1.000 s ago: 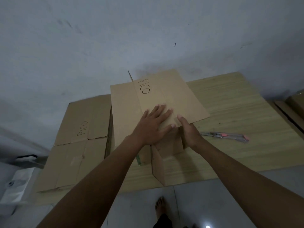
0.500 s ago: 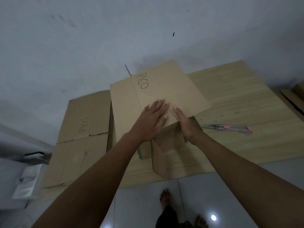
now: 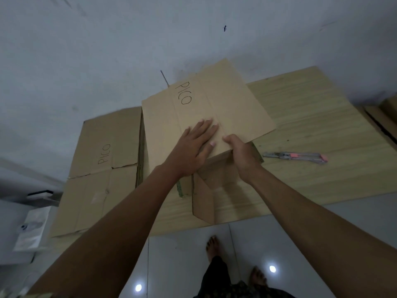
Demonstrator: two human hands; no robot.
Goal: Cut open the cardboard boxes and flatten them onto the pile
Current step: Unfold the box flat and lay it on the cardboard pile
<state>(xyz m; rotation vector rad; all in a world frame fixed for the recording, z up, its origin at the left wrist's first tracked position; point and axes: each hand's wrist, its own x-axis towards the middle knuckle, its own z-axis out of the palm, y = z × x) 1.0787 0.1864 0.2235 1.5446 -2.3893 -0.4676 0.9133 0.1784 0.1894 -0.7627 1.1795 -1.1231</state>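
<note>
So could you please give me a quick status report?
Left hand flat on brown "PICO" cardboard box. Right hand grips its near edge. Pink-grey utility knife lies clear.

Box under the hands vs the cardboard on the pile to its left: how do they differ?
The box still stands up off the table, with a side wall and a flap hanging at the near edge; the pile lies flat. The left hand presses flat on the box and the right hand grips its near edge; nothing touches the pile. Both are plain brown cardboard with "PICO" handwritten on them.
</note>
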